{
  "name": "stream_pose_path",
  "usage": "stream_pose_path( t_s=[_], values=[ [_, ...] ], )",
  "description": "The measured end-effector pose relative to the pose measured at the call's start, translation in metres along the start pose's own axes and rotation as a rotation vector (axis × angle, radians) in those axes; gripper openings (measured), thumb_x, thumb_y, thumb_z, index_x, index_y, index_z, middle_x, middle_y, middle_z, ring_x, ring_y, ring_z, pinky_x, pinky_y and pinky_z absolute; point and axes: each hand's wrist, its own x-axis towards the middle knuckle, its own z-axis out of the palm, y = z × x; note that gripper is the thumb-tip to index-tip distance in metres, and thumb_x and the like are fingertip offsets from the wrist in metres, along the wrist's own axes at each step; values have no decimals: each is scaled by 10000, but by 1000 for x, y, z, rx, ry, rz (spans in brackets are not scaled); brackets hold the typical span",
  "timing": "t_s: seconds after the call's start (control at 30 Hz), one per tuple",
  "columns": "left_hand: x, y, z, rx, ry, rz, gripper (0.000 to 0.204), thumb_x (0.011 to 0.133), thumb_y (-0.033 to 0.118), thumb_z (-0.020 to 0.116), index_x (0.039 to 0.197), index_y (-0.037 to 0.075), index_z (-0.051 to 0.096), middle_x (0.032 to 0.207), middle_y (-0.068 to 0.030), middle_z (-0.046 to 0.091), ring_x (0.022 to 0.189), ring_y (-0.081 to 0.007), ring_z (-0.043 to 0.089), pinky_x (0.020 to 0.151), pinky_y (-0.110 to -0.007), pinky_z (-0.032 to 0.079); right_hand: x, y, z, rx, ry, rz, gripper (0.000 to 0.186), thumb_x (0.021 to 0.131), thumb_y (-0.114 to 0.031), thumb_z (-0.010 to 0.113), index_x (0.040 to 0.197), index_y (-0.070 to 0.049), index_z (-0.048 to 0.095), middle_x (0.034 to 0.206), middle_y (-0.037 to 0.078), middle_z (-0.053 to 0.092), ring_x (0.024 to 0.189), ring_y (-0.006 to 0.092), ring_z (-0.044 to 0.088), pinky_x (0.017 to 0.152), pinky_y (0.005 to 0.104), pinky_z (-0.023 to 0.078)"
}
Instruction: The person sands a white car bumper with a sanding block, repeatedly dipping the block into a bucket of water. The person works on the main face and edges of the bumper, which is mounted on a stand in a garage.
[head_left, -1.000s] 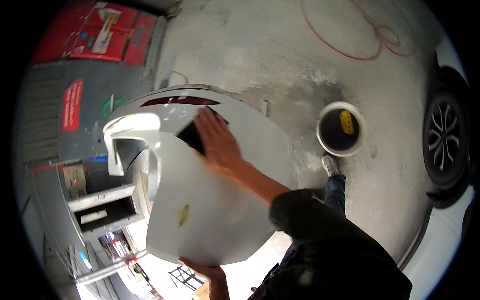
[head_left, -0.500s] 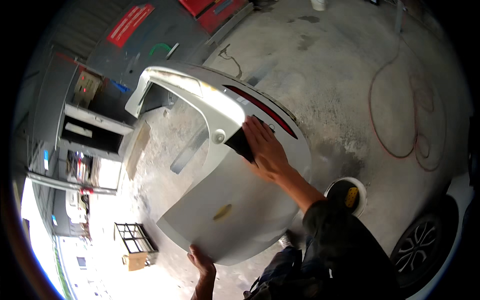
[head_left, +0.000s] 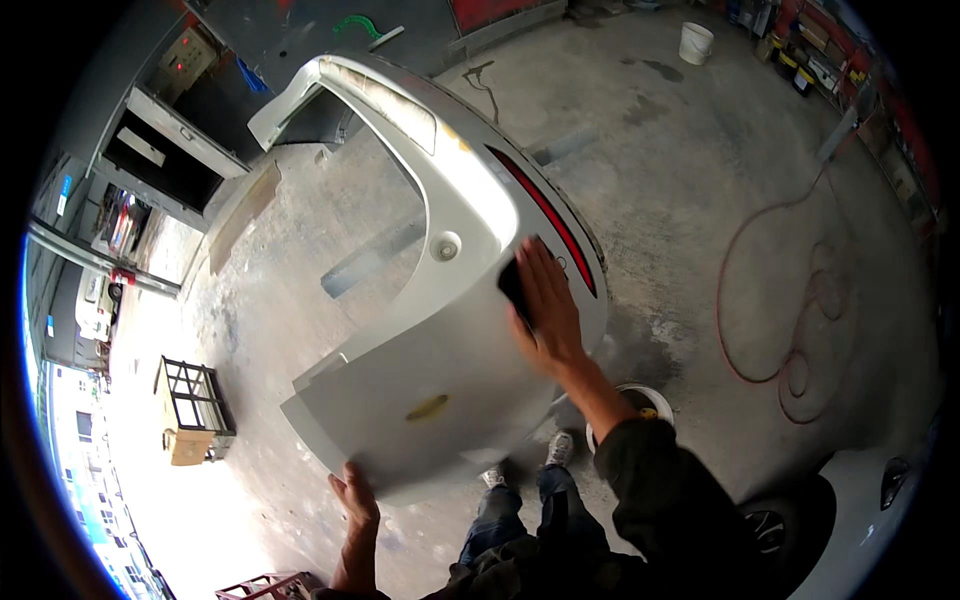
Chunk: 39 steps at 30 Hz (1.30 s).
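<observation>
2 bare hands are on the pale car bumper (head_left: 470, 350), which is tilted in front of the person, above the concrete floor (head_left: 640, 150). The right hand (head_left: 552, 318) is flat, fingers outstretched and close together, over a black sheet (head_left: 513, 288) against the bumper, just beside the red reflector strip (head_left: 548, 222). The left hand (head_left: 356, 496) is at the bumper's lower edge; with its fingers partly hidden, I cannot tell how firm that hold is. What supports the bumper is hidden too, so uneven pressure from the right hand could rock it or slip the edge free. If the sheet is abrasive, straying sideways could scuff the strip, and pressing through the fingertips alone could leave grooves. A white bucket (head_left: 590, 438) stands near a shoe (head_left: 561, 449); a sidestep could knock it over.
</observation>
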Motion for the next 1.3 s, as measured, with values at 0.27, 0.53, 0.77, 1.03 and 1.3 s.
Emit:
stream_pose_path(
  t_s=[0.27, 0.53, 0.77, 1.03, 1.3],
  values=[
    [1, 10, -12, 18, -161, 121, 564, 988, 414, 590, 1295, -49, 494, 1162, -121, 607, 1036, -211, 582, 906, -377, 480, -54, -20, -1, 9, 9, 33, 724, 932, -250, 584, 1515, 48, 276, 1559, 262, 303, 1457, 448, 267, 1182, 539, 245],
    [14, -3, -20, -32, -252, 38, 650, 1031, 544, 393, 1393, 4, 406, 1313, -93, 498, 1184, -205, 461, 1017, -374, 361, 14, -21, 1, -181, -5, -22, 755, 903, -303, 638, 1481, 65, 321, 1535, 298, 305, 1440, 444, 295, 1170, 549, 266],
    [15, 18, -14, -178, -309, -61, 777, 1020, 639, 284, 1540, 62, 266, 1544, -90, 350, 1397, -249, 344, 1169, -396, 265, -55, -163, 57, 195, -53, 61, 955, 848, -481, 676, 1501, 78, 261, 1584, 302, 192, 1490, 459, 158, 1198, 571, 148],
    [29, -5, -8, -234, -396, 0, 746, 1039, 605, 270, 1525, 39, 294, 1513, -96, 395, 1365, -246, 385, 1156, -390, 287, -13, -49, 4, -275, 79, 5, 747, 837, -280, 708, 1450, 2, 387, 1514, 238, 362, 1438, 413, 290, 1179, 504, 251],
    [23, 17, -7, -136, -493, -19, 764, 1037, 610, 262, 1510, 11, 306, 1496, -117, 412, 1348, -245, 404, 1139, -376, 312, -17, -211, 59, 88, -15, 67, 863, 827, -376, 705, 1466, 70, 332, 1560, 267, 281, 1470, 424, 234, 1199, 539, 190]
  ],
)
